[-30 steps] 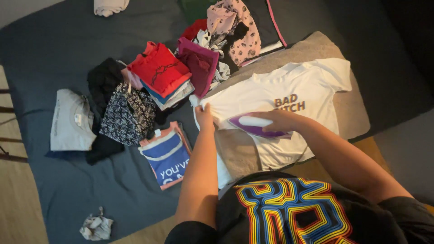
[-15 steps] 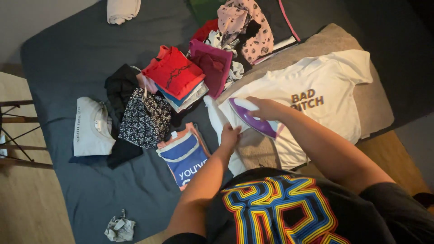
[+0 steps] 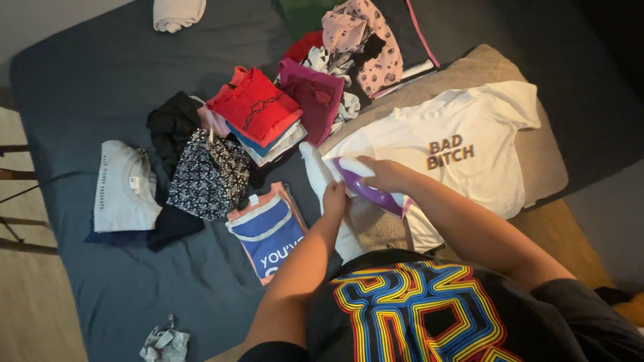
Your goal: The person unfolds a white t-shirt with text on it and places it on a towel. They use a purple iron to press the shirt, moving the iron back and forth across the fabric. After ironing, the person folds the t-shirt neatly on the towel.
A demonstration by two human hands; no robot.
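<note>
White t-shirt (image 3: 463, 161), centre-right on tan pad (image 3: 543, 167), ironing unfinished by appearance: right hand (image 3: 384, 174) closed on purple iron (image 3: 365, 188), left hand (image 3: 334, 199) pinning sleeve. Folded stacks (image 3: 258, 110) at 10 o'clock.

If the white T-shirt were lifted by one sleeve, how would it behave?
The white T-shirt would probably hang limp and lose its spread shape; it lies flat and thin on the pad. It looks light. The right hand with the iron might pin one edge.
</note>
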